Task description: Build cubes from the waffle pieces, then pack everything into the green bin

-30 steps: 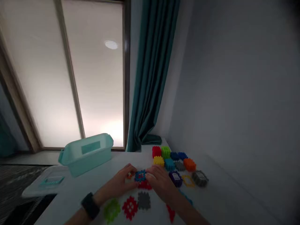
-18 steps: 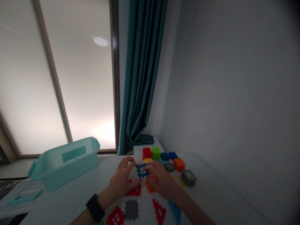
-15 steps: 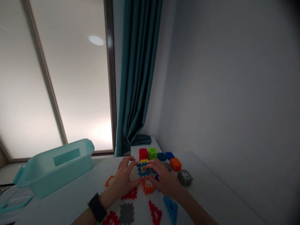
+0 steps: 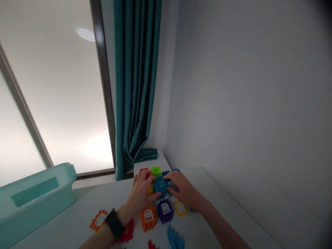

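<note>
In the head view, my left hand (image 4: 141, 190) and my right hand (image 4: 185, 189) close in from either side on a blue toothed building block (image 4: 161, 185). The fingers of both hands touch its far corners, with the left thumb at its near side. A yellow block (image 4: 150, 189) shows partly behind my left fingers. Just beyond stand a lime green block (image 4: 156, 171) and a red block, partly covered by my left hand. Nearer to me lie orange (image 4: 148, 218), purple (image 4: 165, 211) and yellow window pieces (image 4: 181, 208).
A translucent teal bin (image 4: 36, 193) stands at the left of the white table (image 4: 85, 204). Red toothed pieces (image 4: 127, 232) and a light blue piece (image 4: 175, 238) lie at the near edge. A teal curtain (image 4: 137, 86) and a grey wall (image 4: 246, 103) border the far side.
The view has turned to the right. My hands have gone from the blue-and-yellow block to the blue block on its right; the orange and purple window pieces are now uncovered.
</note>
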Action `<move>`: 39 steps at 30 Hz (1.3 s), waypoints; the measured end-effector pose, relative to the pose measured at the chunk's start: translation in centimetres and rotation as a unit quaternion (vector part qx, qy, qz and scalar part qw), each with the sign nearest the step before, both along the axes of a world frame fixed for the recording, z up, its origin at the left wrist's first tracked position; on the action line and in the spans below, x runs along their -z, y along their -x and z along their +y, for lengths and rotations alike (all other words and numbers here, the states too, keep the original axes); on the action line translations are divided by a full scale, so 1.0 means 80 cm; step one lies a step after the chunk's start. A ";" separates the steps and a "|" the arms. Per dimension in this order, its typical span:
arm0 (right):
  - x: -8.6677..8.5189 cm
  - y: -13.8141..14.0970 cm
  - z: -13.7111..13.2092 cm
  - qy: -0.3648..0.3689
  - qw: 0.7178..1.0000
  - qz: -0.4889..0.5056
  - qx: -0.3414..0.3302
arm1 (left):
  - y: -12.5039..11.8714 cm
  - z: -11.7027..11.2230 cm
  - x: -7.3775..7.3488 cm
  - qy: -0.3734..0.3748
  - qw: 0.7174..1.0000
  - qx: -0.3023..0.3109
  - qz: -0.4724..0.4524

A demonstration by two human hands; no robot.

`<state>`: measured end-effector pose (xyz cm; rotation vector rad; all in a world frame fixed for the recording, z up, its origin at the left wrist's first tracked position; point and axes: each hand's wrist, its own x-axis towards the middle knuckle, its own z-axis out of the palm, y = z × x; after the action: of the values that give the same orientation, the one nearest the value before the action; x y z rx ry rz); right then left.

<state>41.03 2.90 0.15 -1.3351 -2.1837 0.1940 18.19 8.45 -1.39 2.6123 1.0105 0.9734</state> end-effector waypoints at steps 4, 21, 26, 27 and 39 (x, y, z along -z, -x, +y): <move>0.011 -0.029 0.028 0.000 1.000 -0.010 0.029 | -0.007 0.011 0.003 0.010 0.999 -0.032 0.012; 0.041 -0.072 0.115 0.131 0.986 -0.041 0.098 | 0.007 0.015 0.002 0.040 0.999 -0.016 -0.029; 0.044 -0.072 0.118 0.139 0.983 -0.061 0.102 | 0.010 0.017 0.002 0.049 0.998 -0.013 -0.037; 0.044 -0.072 0.118 0.140 0.983 -0.065 0.103 | 0.011 0.017 0.002 0.052 0.998 -0.015 -0.037; 0.047 -0.073 0.120 0.141 0.980 -0.087 0.110 | 0.015 0.018 0.001 0.062 0.997 -0.004 -0.046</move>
<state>46.90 12.51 -3.64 -1.8022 -2.1878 0.3205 16.97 9.89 -1.49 2.4407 1.0250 0.9901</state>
